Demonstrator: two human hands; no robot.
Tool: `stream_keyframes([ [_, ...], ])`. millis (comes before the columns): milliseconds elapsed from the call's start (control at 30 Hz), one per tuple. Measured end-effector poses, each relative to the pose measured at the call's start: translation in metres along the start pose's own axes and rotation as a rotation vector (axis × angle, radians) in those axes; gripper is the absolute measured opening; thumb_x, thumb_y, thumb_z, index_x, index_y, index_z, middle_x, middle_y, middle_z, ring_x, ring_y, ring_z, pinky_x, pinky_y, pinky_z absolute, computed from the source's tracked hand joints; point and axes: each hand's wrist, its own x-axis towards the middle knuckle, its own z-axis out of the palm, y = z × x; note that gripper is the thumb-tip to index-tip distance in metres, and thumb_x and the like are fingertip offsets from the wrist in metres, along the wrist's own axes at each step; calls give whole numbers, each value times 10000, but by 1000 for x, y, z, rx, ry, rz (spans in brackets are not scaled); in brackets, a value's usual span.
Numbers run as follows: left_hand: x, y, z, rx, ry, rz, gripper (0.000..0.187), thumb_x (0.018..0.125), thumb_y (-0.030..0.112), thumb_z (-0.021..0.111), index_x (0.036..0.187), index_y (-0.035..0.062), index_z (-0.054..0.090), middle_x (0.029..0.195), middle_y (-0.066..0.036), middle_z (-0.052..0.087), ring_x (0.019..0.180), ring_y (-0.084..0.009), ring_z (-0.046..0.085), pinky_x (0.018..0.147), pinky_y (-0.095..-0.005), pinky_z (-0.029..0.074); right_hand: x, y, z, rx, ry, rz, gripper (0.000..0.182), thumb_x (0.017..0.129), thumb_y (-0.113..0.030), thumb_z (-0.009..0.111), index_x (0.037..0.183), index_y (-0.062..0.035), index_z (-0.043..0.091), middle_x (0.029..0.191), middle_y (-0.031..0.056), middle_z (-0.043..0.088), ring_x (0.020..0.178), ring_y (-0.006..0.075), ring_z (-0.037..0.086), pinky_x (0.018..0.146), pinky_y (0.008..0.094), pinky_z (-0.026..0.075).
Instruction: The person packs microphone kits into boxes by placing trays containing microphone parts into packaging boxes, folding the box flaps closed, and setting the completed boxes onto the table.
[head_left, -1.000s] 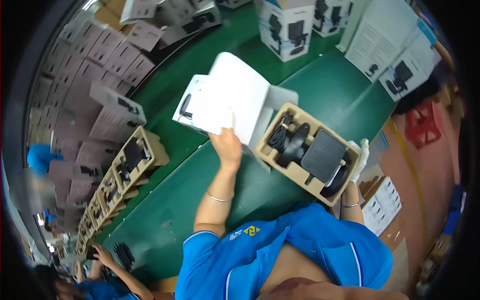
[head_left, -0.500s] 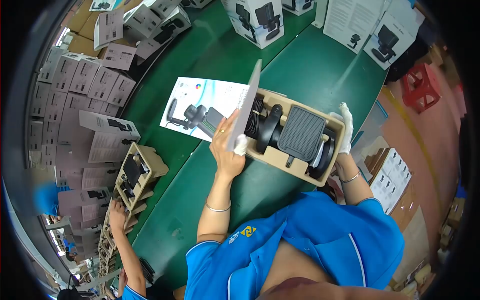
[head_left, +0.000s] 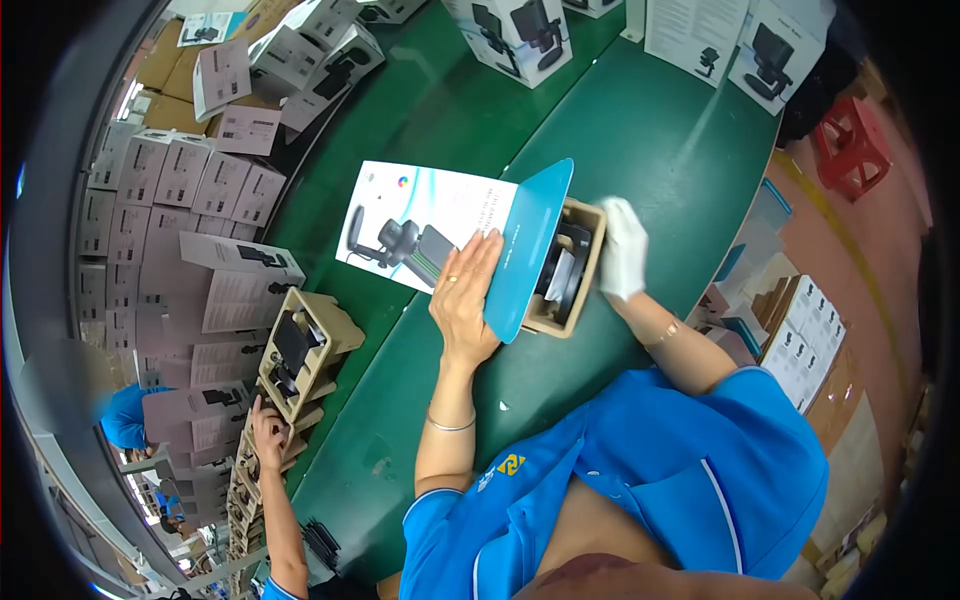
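A white printed box (head_left: 405, 215) with a microphone picture lies on the green table, its teal inner flap (head_left: 535, 250) standing out at the open end. My left hand (head_left: 465, 295) grips the box near that end, fingers across the printed face and thumb hidden by the flap. A brown moulded tray (head_left: 594, 252) is partly inside the box. Black parts (head_left: 570, 262) show in its exposed end; the rest is hidden. My right hand (head_left: 622, 250), in a white glove and slightly blurred, is flat against the tray's outer end, fingers extended.
More printed boxes (head_left: 510, 40) stand at the table's far side, and many are stacked at left. Another person's hand (head_left: 268, 435) is beside a row of filled trays (head_left: 325, 335). A red stool (head_left: 850, 148) and a carton of printed boxes (head_left: 800, 340) are at right.
The tray has slid left into the box, so its cable and mesh-faced part are now covered. My right hand followed it left. The flap swung to show its teal side.
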Motion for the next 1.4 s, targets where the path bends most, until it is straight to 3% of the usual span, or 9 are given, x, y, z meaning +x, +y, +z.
stream_keyframes([
  [367, 4, -4, 13, 12, -27, 21, 403, 792, 207, 530, 1146, 20, 568, 1152, -95, 595, 1087, -252, 554, 928, -360, 404, -38, 34, 49, 362, -529, 189, 356, 804, -173, 502, 1113, 1, 466, 1001, 127, 542, 875, 209, 514, 800, 316, 423],
  [433, 8, -15, 4, 1, 13, -25, 412, 786, 194, 536, 1157, 14, 557, 1156, -95, 592, 1078, -257, 558, 915, -349, 414, -8, -5, 44, 337, -1041, 292, 475, 788, -172, 525, 1216, 10, 427, 1145, 164, 529, 1005, 262, 524, 883, 346, 405],
  [533, 6, -13, -5, 69, 12, -74, 412, 780, 162, 523, 1160, 5, 549, 1151, -105, 593, 1070, -264, 560, 893, -338, 426, -35, -17, 22, -418, -1189, -293, 488, 792, -228, 536, 1220, -6, 468, 1157, 170, 549, 1023, 303, 547, 838, 365, 438],
  [600, 2, -15, 3, 3, 95, -18, 395, 874, 243, 420, 1187, 33, 538, 1108, -124, 602, 1003, -291, 570, 839, -337, 427, -41, 18, 22, -734, -1126, -640, 381, 805, -261, 533, 1128, -63, 567, 1059, 111, 613, 961, 278, 576, 789, 341, 454],
  [767, 40, -55, -8, 22, 322, -437, 328, 849, 193, 447, 879, -108, 574, 791, -189, 624, 652, -302, 540, 608, -363, 407, 14, -51, 54, -743, -1008, -404, 170, 779, -163, 576, 891, -63, 656, 727, 66, 641, 564, 220, 569, 545, 315, 453],
  [867, 116, -38, -41, -526, 836, -279, 539, 948, 369, 341, 649, -57, 481, 574, -76, 461, 546, -148, 328, 500, -339, 325, 64, -87, 93, -665, -726, -921, 210, 718, -77, 587, 916, -69, 656, 800, 46, 651, 600, 219, 574, 587, 310, 459],
  [1033, 147, -84, -54, -687, 713, -462, 465, 951, 325, 323, 948, -80, 552, 842, -162, 587, 689, -177, 489, 626, -312, 404, 121, -134, 157, -781, -607, -1113, 176, 754, -173, 536, 920, -161, 593, 788, 69, 583, 653, 307, 559, 610, 379, 445],
  [1267, 102, -76, -52, -580, 295, -169, 584, 865, 155, 466, 1388, 75, 221, 1388, -184, 319, 1204, -294, 430, 963, -365, 364, 164, -79, 187, -676, -453, -879, 228, 774, -182, 534, 996, -132, 551, 952, 98, 573, 832, 318, 555, 738, 382, 450],
  [1400, 27, -94, -106, 101, 406, -186, 542, 819, 86, 531, 1331, 81, 354, 1252, -133, 503, 1143, -249, 492, 964, -365, 363, 113, -92, 188, -485, -192, -1093, 280, 759, -163, 548, 1031, -99, 538, 974, 103, 570, 865, 319, 545, 752, 379, 447],
])
